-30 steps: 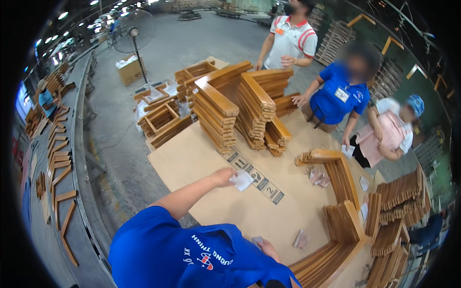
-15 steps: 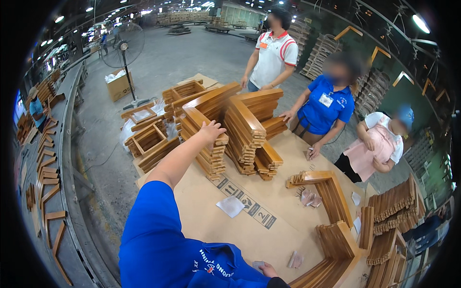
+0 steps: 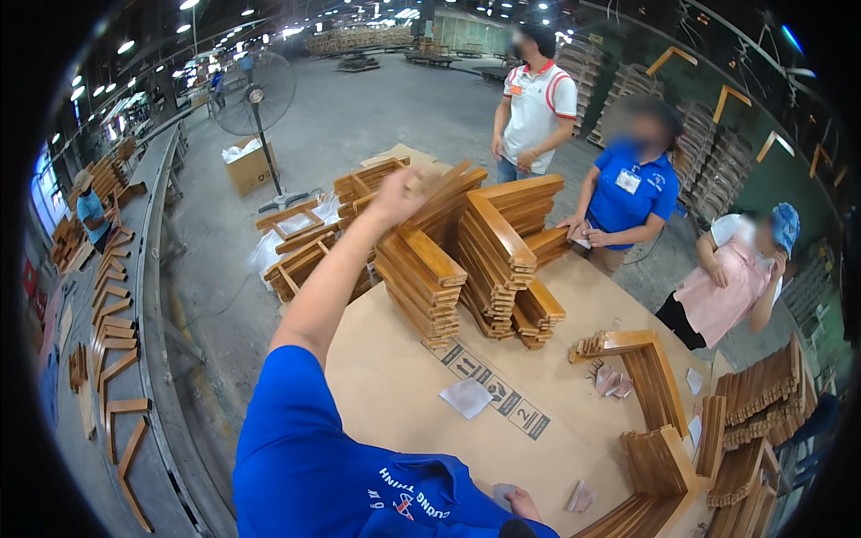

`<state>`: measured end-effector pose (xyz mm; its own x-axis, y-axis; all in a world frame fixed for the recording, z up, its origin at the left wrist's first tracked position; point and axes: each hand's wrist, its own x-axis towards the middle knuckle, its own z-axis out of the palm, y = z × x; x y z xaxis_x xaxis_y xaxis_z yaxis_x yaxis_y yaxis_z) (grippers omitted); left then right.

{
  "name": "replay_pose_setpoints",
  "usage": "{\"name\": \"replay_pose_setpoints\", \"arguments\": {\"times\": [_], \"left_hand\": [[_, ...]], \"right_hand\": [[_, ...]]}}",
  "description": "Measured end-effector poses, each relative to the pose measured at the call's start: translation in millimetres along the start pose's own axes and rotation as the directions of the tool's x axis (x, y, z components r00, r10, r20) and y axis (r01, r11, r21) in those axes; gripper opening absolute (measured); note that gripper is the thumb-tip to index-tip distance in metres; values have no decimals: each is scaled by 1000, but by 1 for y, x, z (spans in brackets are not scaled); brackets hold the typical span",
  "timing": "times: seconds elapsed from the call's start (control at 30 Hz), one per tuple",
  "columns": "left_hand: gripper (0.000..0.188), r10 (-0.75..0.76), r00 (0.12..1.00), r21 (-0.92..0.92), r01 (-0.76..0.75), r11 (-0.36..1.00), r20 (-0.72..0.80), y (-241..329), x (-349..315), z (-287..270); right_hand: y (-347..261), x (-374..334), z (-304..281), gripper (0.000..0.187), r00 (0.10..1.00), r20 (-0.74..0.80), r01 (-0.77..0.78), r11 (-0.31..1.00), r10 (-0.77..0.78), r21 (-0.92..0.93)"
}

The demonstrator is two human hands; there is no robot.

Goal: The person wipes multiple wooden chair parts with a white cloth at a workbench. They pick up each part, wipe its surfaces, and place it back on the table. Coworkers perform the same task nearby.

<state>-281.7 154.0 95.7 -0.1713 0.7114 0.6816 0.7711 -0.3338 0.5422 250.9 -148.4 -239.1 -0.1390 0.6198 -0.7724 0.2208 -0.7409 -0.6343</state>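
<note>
- While the left hand [image 3: 401, 195] is at the wooden stack [image 3: 423, 269], its curled grip's hold cannot be told.
- The right hand [image 3: 524, 507] pinches a grey pad [image 3: 503, 493].
- The stack stands on the table [image 3: 381, 354].

Visible are the wearer's two hands [image 3: 397, 195], one fan [image 3: 256, 94], one carton [image 3: 250, 170] beside it and three co-workers [image 3: 632, 202] opposite.

A tall stack of angled wooden pieces [image 3: 421, 291], glossy and honey-brown, is set toward the far left of the cardboard sheet [image 3: 377, 345], corners turned left, squared ends slightly staggered. Its far leg is partly covered by the left hand [image 3: 401, 195]; contact cannot be made out. At the cardboard sheet's near side, a small grey pad [image 3: 503, 493] is held in the right hand [image 3: 523, 506].
</note>
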Motion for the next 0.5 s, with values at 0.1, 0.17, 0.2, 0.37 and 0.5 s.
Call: {"name": "replay_pose_setpoints", "arguments": {"times": [0.1,0.17,0.2,0.37,0.5], "left_hand": [[33,-208,976,-188,193,963,-64,46,-4,-63],[31,-95,994,-292,75,953,-54,89,-27,-104],[32,-105,993,-497,68,865,-46,113,-41,-118],[53,-124,982,-714,-16,700,-144,206,-107,-151],[42,-183,938,-764,347,544,295,203,-111,-97]], "right_hand": [[1,7,-3,34,997,21,68,998,-68,11],[2,9,-7,36,994,41,103,991,-106,82],[3,10,-9,37,993,44,103,988,-108,116],[-3,16,-21,38,986,-19,164,976,-163,143],[-23,26,-28,43,921,-151,376,919,-358,117]]}}
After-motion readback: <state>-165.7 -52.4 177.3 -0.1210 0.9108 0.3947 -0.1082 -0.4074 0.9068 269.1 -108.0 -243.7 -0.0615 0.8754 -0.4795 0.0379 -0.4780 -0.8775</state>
